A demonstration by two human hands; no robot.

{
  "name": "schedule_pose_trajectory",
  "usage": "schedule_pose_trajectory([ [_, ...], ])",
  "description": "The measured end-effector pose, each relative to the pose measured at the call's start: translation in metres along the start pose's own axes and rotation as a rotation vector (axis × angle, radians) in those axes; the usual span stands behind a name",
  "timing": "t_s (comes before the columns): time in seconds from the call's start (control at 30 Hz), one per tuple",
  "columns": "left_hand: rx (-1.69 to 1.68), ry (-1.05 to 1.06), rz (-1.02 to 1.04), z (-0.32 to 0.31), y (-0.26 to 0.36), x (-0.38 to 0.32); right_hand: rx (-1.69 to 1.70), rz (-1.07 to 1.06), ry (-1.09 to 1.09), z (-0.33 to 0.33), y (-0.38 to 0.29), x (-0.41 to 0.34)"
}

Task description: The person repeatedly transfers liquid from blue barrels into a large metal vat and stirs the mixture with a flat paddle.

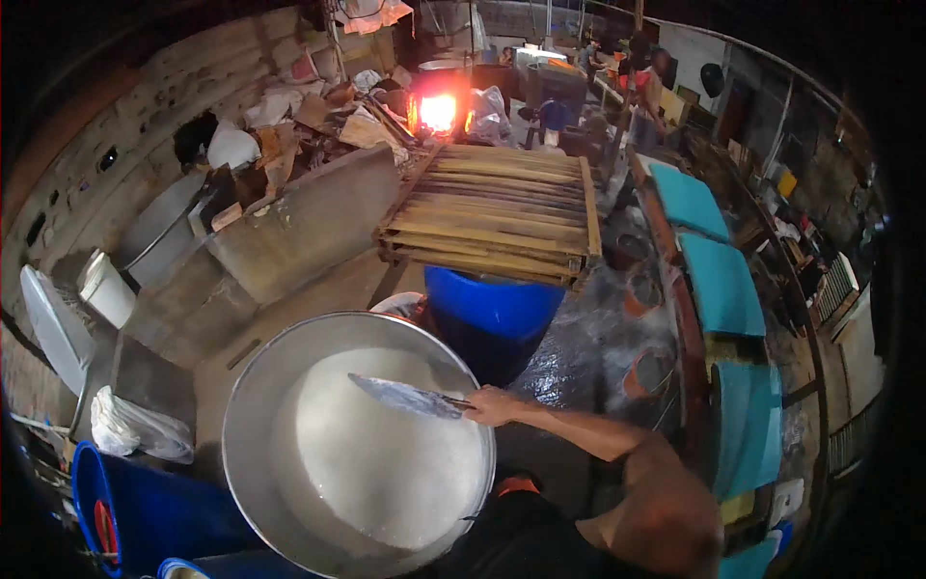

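Observation:
My right hand point(493, 405) is closed on the handle of a large knife-like tool with a long, broad blade point(409, 396). The blade, its surface streaked whitish, lies over the white liquid point(383, 463) in a large round metal vat point(242, 434), its tip pointing left. My right forearm crosses the vat's right rim. Whether the blade touches the liquid I cannot tell. My left hand is out of view. Just beyond the vat stands a blue plastic barrel point(492, 304) with a slatted wooden rack point(499, 210) over its top.
Blue barrels point(163, 506) stand at lower left, near a white plastic bag point(137, 427). Fire point(438, 112) burns beyond the rack, beside heaped scrap. Turquoise covers point(720, 282) line a bench at right, beside wet floor point(579, 362). A person point(651, 98) stands at the far right.

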State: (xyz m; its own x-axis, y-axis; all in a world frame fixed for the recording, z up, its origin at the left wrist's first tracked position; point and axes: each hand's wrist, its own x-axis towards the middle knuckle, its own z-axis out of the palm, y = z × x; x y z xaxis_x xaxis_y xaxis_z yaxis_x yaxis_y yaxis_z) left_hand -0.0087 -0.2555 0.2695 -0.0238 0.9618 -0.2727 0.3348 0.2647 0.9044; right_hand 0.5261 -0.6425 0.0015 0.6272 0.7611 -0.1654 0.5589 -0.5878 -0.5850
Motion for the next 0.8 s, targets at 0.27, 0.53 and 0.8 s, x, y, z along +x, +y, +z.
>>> schedule_pose_trajectory([
  [0.27, 0.009, -0.163, -0.087, 0.172, -0.058, -0.067, 0.079, -0.119, -0.147, -0.028, 0.044, 0.012],
  [0.53, 0.028, -0.238, -0.159, 0.256, -0.084, -0.114, 0.175, -0.164, -0.226, -0.037, 0.048, 0.022],
  [0.8, 0.002, -0.327, -0.179, 0.286, -0.117, -0.12, 0.225, -0.129, -0.186, -0.064, 0.026, -0.003],
])
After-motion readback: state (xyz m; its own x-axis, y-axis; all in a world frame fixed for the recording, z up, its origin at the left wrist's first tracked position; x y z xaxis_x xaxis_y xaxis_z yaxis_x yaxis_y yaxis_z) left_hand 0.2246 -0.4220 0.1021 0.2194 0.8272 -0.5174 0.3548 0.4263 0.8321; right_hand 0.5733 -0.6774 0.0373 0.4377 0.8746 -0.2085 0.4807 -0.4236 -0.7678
